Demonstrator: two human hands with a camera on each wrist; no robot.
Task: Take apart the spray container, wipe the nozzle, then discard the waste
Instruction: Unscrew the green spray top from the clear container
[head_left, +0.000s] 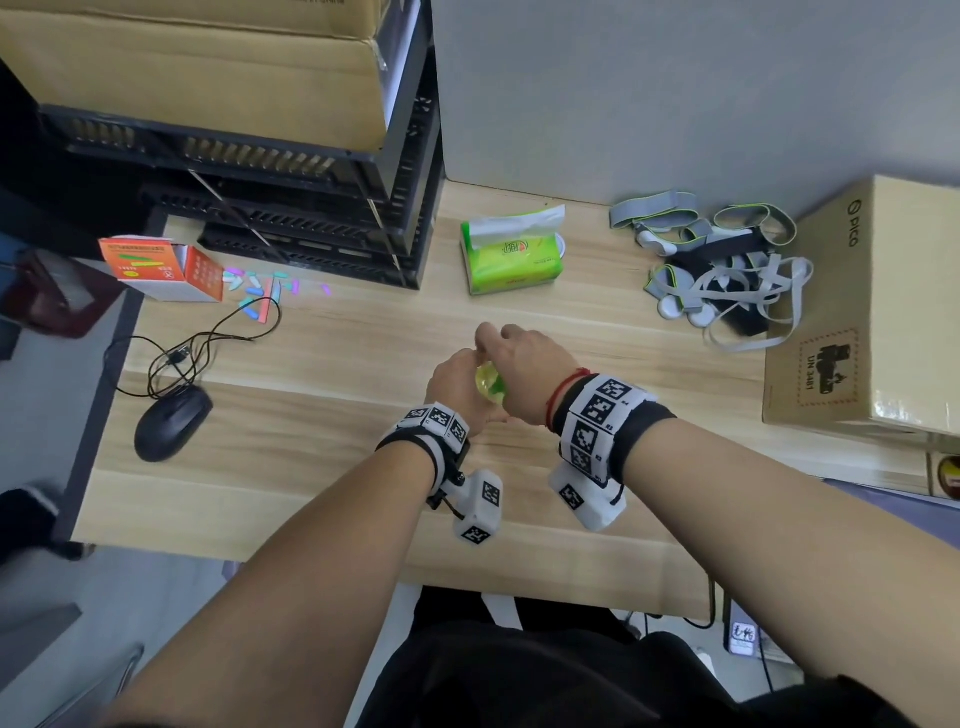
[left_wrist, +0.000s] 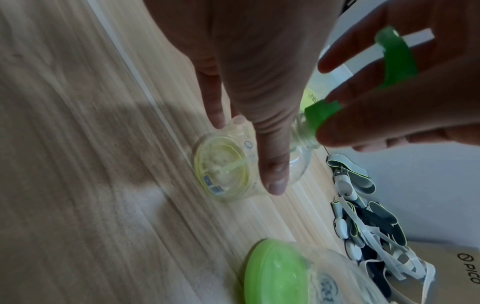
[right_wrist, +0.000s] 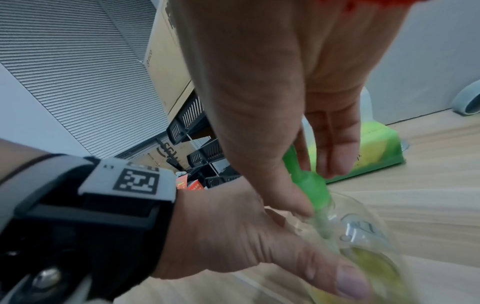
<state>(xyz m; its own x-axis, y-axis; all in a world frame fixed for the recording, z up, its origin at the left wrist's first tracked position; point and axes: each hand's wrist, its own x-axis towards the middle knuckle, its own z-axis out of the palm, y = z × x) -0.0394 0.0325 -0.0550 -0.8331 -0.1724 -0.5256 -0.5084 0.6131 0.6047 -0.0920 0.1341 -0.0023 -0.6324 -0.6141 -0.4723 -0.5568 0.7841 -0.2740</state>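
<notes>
Green top sits right above the bottle

Left hand (head_left: 457, 387) holds the bottle (left_wrist: 223, 170) on the tabletop (head_left: 322, 415); right hand (head_left: 524, 364) pinches the green spray top (left_wrist: 322, 113); it lifts straight up.

We see a light wood counter (head_left: 332, 332) — on it a tissue pack (head_left: 511, 258), mouse (head_left: 173, 423), orange box (head_left: 161, 268), strap pile (head_left: 722, 265), cardboard box (head_left: 872, 312), black crates (head_left: 311, 228).
</notes>
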